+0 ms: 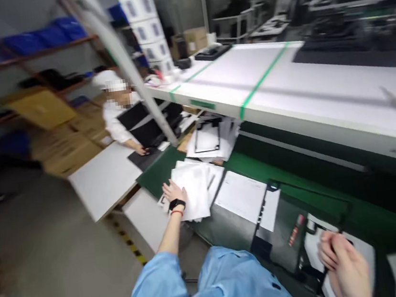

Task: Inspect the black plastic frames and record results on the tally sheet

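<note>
My left hand (173, 190) reaches out to the left and rests on a stack of white sheets or bags (193, 187) lying on the green belt (157, 172); its fingers lie flat on the stack's edge. A black band and a red string circle that wrist. My right hand (342, 263) is low at the right, fingers curled over the edge of a black and white flat panel (295, 233); what they grip is blurred. A white sheet (242, 195) lies on a grey panel between the hands.
A white shelf (283, 80) with green tape strips runs above the belt. Another pile of white sheets with a black frame (211, 139) lies further along. A co-worker in white (118, 115) sits at the far end. Cardboard boxes (60, 146) and racks stand left.
</note>
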`<state>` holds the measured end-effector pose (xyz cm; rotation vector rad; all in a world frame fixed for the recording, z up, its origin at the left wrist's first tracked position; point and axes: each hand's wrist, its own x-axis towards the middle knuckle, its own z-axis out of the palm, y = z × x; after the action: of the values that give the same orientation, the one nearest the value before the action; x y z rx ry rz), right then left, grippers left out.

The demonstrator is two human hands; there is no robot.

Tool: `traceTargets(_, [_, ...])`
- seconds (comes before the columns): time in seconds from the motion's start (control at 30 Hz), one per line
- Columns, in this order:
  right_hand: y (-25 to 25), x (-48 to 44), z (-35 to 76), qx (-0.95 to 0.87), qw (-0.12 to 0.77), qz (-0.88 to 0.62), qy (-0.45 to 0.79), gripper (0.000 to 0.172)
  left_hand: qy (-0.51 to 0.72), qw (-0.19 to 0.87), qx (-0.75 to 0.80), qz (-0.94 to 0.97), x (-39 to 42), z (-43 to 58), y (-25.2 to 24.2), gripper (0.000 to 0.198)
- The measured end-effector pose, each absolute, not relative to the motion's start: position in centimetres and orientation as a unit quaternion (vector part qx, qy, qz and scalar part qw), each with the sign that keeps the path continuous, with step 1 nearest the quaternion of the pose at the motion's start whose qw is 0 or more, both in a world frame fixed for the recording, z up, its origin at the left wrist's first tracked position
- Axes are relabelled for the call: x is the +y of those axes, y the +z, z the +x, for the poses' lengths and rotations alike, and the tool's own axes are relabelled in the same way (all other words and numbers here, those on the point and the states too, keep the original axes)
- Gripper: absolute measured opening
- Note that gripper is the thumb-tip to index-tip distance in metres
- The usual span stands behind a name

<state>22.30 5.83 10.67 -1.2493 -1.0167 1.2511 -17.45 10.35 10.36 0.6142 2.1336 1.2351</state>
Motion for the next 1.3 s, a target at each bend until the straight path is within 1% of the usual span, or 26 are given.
traceTargets(0.07, [12.9,3.8,23.1,-0.409,0.539,-0.546,0.494,0.058,0.465,0.349,0.768,0.268,11.5,-14.4,10.6,0.05])
traceTargets(0.13, [14.8,3.3,22.6,-0.406,0.546,-0.558,0.476,0.064,0.474,0.416,0.708,0.317,11.5,-10.5,11.6,0.05])
traceTargets(0.17, [15.7,3.3,22.1,-0.41,0.549,-0.559,0.467,0.065,0.48,0.453,0.668,0.344,11.1,-8.4,12.3,0.054])
traceTargets(0.27, [17.9,3.6,20.8,-0.439,0.567,-0.555,0.422,0.066,0.5,0.557,0.516,0.416,9.0,-2.9,14.9,0.089])
traceTargets(0.3, [18.5,3.6,20.5,-0.453,0.575,-0.551,0.401,0.066,0.509,0.576,0.47,0.433,8.2,-1.7,15.9,0.096])
traceTargets(0.33, [19.0,3.5,20.2,-0.469,0.582,-0.547,0.379,0.065,0.521,0.585,0.432,0.446,7.5,-0.8,16.9,0.096])
traceTargets(0.37, [19.5,3.3,19.9,-0.485,0.588,-0.541,0.355,0.064,0.535,0.587,0.401,0.456,6.9,-0.3,17.9,0.092])
traceTargets(0.47, [20.5,2.6,19.2,-0.54,0.602,-0.512,0.29,0.057,0.592,0.554,0.341,0.476,5.3,-0.2,20.7,0.07])
traceTargets(0.5, [20.7,2.3,18.9,-0.559,0.608,-0.494,0.272,0.054,0.612,0.535,0.326,0.483,4.8,-0.4,21.5,0.065])
traceTargets(0.7, [21.5,2.2,17.8,-0.618,0.649,-0.392,0.208,0.041,0.691,0.394,0.252,0.551,1.9,-0.8,25.3,0.058])
traceTargets(0.8, [21.4,2.1,17.8,-0.632,0.652,-0.374,0.188,0.042,0.699,0.342,0.24,0.58,1.0,-0.5,26.6,0.051])
traceTargets(1.0, [21.1,1.8,17.6,-0.636,0.654,-0.367,0.185,0.041,0.691,0.297,0.272,0.6,0.3,-0.4,27.3,0.048])
traceTargets(1.13, [21.0,2.2,17.5,-0.638,0.656,-0.357,0.187,0.041,0.71,0.28,0.265,0.59,0.4,0.1,27.0,0.048])
traceTargets(1.3, [21.2,2.3,17.5,-0.639,0.663,-0.349,0.174,0.037,0.726,0.257,0.254,0.585,1.1,0.3,26.4,0.05])
